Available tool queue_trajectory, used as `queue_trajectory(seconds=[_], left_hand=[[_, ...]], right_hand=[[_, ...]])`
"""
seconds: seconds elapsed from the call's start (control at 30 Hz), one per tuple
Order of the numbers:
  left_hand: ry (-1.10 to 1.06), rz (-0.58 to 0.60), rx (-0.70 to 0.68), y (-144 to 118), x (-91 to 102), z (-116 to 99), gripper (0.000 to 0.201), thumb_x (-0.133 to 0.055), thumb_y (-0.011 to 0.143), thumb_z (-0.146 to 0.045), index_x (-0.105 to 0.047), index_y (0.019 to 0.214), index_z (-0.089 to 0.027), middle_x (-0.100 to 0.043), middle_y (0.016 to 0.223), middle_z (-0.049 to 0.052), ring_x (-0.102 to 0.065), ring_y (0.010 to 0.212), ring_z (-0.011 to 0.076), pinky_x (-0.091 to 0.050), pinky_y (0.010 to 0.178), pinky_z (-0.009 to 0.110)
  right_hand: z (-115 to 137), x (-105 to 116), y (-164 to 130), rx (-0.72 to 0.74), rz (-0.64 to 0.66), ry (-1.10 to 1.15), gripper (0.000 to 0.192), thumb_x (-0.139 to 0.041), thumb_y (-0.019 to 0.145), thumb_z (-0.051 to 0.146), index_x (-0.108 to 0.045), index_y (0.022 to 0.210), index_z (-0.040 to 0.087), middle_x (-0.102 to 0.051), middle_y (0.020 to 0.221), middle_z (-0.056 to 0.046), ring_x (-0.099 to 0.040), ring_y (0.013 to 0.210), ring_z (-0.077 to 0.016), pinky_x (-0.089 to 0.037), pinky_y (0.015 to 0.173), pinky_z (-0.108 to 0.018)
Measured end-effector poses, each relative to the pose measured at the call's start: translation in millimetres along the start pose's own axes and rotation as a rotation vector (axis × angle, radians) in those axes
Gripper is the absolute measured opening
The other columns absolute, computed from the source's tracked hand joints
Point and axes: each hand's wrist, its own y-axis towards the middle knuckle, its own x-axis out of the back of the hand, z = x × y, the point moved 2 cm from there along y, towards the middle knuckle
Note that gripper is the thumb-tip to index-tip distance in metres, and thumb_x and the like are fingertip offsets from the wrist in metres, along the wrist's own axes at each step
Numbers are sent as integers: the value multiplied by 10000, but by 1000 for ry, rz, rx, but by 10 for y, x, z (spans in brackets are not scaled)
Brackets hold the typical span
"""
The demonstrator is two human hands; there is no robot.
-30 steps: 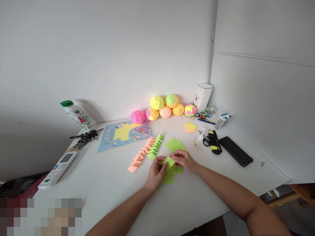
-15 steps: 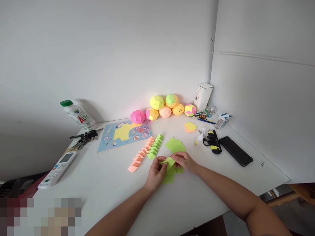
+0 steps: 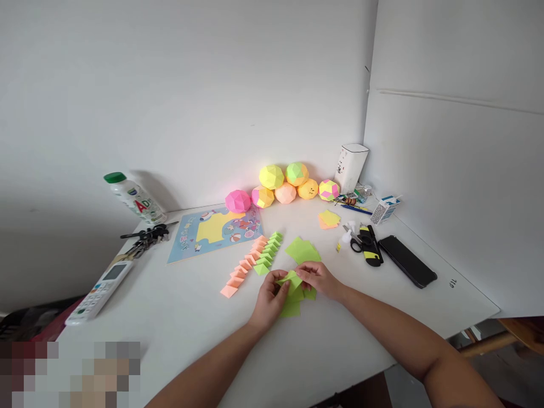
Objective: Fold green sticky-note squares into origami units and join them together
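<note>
A green sheet of paper (image 3: 292,281), partly folded, is held up between both hands. My left hand (image 3: 272,296) pinches its left side with thumb and fingers. At the upper right corner, my right hand (image 3: 313,276) grips the same sheet by the fingertips. Loose green sheets (image 3: 303,249) lie beneath and just beyond the hands. To the left run two slanting rows of folded paper pieces, one of green pieces (image 3: 267,254) and one of orange pieces (image 3: 244,267).
Faceted paper balls (image 3: 285,192) line the wall. A picture board (image 3: 215,246), bottle (image 3: 138,198), keys (image 3: 148,241) and remote control (image 3: 100,294) occupy the left. Scissors (image 3: 356,245), a black phone (image 3: 408,260), a small carton (image 3: 385,209) and yellow-orange sheets (image 3: 328,219) are to the right.
The green sheet's top edge has shifted slightly between the fingers. Both hands stay in almost the same place, and everything else is still.
</note>
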Motion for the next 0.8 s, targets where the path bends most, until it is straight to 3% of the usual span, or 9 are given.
queue_trajectory(seconds=[0.8], left_hand=[[16,13,0,-4,-8,9,298,-574,776,-425,-491,948,-195,-511,721,-26,-418,529,76,-369,495,192]], right_hand=[[-28,3,11,5,-7,-11,320,-602,762,447,-628,859,143,-557,658,7,-532,509,-97,-387,444,-211]])
